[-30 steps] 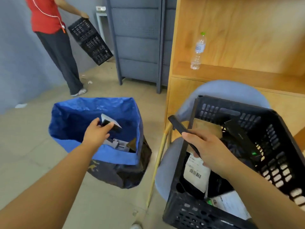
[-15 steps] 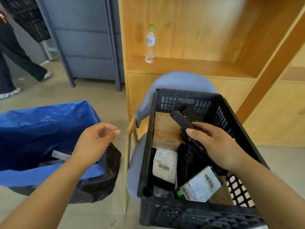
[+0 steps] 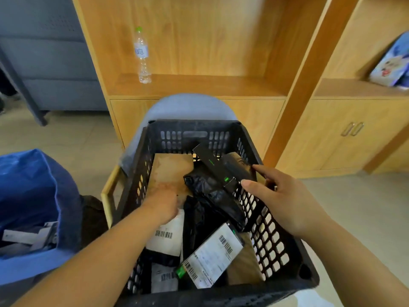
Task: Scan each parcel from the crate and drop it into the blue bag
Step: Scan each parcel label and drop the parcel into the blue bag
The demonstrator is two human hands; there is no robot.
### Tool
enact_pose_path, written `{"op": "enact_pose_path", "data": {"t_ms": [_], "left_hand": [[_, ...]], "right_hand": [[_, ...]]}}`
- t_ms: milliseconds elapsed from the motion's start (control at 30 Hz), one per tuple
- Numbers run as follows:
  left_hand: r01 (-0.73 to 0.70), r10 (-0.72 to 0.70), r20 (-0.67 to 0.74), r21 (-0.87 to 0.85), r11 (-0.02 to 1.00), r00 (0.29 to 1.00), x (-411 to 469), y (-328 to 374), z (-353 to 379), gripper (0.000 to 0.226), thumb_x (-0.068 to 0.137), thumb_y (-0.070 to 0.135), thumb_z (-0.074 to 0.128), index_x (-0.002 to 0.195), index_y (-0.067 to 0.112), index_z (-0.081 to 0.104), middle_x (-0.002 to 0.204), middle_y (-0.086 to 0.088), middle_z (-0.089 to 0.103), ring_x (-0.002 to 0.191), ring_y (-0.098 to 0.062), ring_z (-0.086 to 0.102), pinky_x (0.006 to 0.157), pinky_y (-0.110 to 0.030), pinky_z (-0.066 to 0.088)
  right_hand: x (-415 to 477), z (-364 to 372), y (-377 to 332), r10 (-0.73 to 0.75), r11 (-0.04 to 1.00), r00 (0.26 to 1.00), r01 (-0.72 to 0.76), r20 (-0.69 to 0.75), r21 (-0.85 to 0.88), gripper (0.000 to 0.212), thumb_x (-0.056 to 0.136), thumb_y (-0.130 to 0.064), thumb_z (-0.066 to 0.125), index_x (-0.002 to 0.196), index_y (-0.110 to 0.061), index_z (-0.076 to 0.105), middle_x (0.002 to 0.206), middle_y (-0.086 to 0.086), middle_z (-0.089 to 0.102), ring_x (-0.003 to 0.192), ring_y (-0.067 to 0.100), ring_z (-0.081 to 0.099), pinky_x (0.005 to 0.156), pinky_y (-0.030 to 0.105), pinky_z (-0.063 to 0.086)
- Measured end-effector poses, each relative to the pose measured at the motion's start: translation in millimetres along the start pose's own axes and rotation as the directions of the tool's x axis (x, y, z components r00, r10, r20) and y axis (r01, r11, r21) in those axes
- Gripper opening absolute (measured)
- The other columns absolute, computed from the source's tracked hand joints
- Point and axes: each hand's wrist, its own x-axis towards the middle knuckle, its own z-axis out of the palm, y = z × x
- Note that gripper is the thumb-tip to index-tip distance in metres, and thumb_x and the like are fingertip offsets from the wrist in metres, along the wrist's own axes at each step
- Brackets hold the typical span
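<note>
parcels (image 3: 212, 255) lie heaped in the black crate (image 3: 276, 231), the nearest showing white barcode labels just below both sets of fingers. well to the left of the left fingers stands the blue bag (image 3: 33, 185), open, with pale parcels (image 3: 28, 238) inside. the left hand (image 3: 163, 202) is down inside the crate, fingers pointing at the top edge of a white-labelled parcel (image 3: 166, 235) (blurred, fingertips hidden, so i cannot tell whether they grip it or only touch it). a crumpled black plastic parcel (image 3: 212, 196) lies between the two hands. the right hand (image 3: 285, 196) is over the crate's right wall, thumb and forefinger curled round a black scanner (image 3: 212, 165) with green lights, whose head points away past the fingertips toward the far wall. beyond the left fingers a brown cardboard sheet (image 3: 172, 171) lies on the crate floor. the crate sits on a grey-blue chair (image 3: 188, 107); beyond it a wooden shelf (image 3: 199, 85) bears an upright water bottle (image 3: 141, 56).
</note>
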Motion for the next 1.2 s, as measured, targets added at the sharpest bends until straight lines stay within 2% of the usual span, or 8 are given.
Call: {"op": "enact_pose_path", "data": {"t_ms": [133, 333, 467, 733, 867, 1000, 1067, 1200], "left_hand": [[0.057, -0.09, 0.069, 0.383, 0.922, 0.994, 31, 13, 13, 0.063, 0.091, 0.012, 0.049, 0.147, 0.005, 0.019, 0.147, -0.02, 0.021, 0.136, -0.043, 0.021, 0.112, -0.044, 0.029], [0.014, -0.065, 0.073, 0.543, 0.84, 0.995, 60, 4, 28, 0.079, 0.095, 0.019, 0.049, 0.152, 0.011, -0.004, 0.157, -0.023, -0.003, 0.139, -0.055, 0.01, 0.113, -0.056, 0.023], [-0.074, 0.015, 0.101, 0.611, 0.788, 0.995, 57, 5, 23, 0.073, 0.096, 0.008, 0.043, 0.152, 0.008, -0.003, 0.158, -0.023, 0.002, 0.13, -0.058, 0.028, 0.106, -0.055, 0.036], [-0.059, 0.037, 0.047, 0.647, 0.76, 0.998, 8, 25, -17, 0.08, 0.087, 0.018, 0.061, 0.15, 0.011, 0.012, 0.154, -0.018, 0.02, 0.134, -0.054, 0.025, 0.109, -0.059, 0.028], [-0.032, 0.078, -0.105, 0.38, 0.924, 0.991, -30, 26, -48, 0.078, 0.081, 0.028, 0.065, 0.146, 0.019, 0.022, 0.144, -0.009, 0.032, 0.128, -0.039, 0.038, 0.104, -0.047, 0.039], [-0.129, 0.0, -0.441, -0.262, 0.956, 0.897, -75, 29, -78, 0.07, 0.073, 0.022, 0.074, 0.135, 0.024, 0.042, 0.116, 0.0, 0.041, 0.1, -0.021, 0.053, 0.087, -0.036, 0.049], [-0.193, -0.141, -0.505, -0.551, 0.812, 0.851, -97, 32, -85, 0.043, 0.074, 0.013, 0.075, 0.108, 0.026, 0.052, 0.095, 0.007, 0.052, 0.082, -0.011, 0.055, 0.071, -0.029, 0.047], [-0.282, -0.283, -0.34, -0.932, 0.225, 0.897, -122, 26, -81, 0.033, 0.081, 0.004, 0.07, 0.098, 0.027, 0.054, 0.105, -0.001, 0.065, 0.102, -0.023, 0.062, 0.083, -0.042, 0.052]], "right_hand": [[21, -9, 13, -0.017, 1.0, 1.0, 0.017, -0.013, -0.011, 0.057, 0.084, -0.061, 0.055, 0.136, -0.04, 0.048, 0.094, -0.024, 0.056, 0.083, -0.004, 0.053, 0.065, 0.009, 0.035], [41, -10, 23, -0.049, 0.999, 0.999, 0.049, 0.003, -0.02, 0.057, 0.082, -0.064, 0.052, 0.136, -0.043, 0.046, 0.093, -0.03, 0.051, 0.084, -0.007, 0.052, 0.063, 0.008, 0.033], [43, -8, 28, -0.052, 0.999, 0.998, 0.052, 0.025, 0.017, 0.051, 0.083, -0.062, 0.053, 0.131, -0.044, 0.05, 0.093, -0.023, 0.059, 0.084, -0.003, 0.056, 0.064, 0.01, 0.036], [20, -16, 23, -0.074, 0.996, 0.997, 0.074, 0.002, 0.049, 0.068, 0.076, -0.071, 0.051, 0.136, -0.039, 0.049, 0.107, -0.018, 0.063, 0.096, 0.003, 0.058, 0.076, 0.023, 0.044], [1, -24, 17, -0.058, 0.997, 0.998, 0.058, -0.006, 0.055, 0.064, 0.081, -0.067, 0.053, 0.138, -0.038, 0.047, 0.111, -0.016, 0.059, 0.103, 0.011, 0.056, 0.081, 0.028, 0.043], [-18, -30, 16, -0.052, 0.998, 0.999, 0.052, 0.003, 0.028, 0.06, 0.081, -0.069, 0.052, 0.133, -0.039, 0.05, 0.096, -0.013, 0.061, 0.089, 0.012, 0.059, 0.069, 0.025, 0.043], [-28, -32, 17, -0.043, 0.998, 0.999, 0.042, 0.004, 0.045, 0.057, 0.08, -0.069, 0.052, 0.13, -0.04, 0.052, 0.094, -0.014, 0.062, 0.087, 0.011, 0.06, 0.068, 0.025, 0.044], [-46, -38, 17, -0.044, 0.998, 0.999, 0.043, 0.026, 0.056, 0.038, 0.084, -0.063, 0.054, 0.116, -0.042, 0.055, 0.092, -0.015, 0.063, 0.085, 0.008, 0.061, 0.074, 0.027, 0.049]]}}
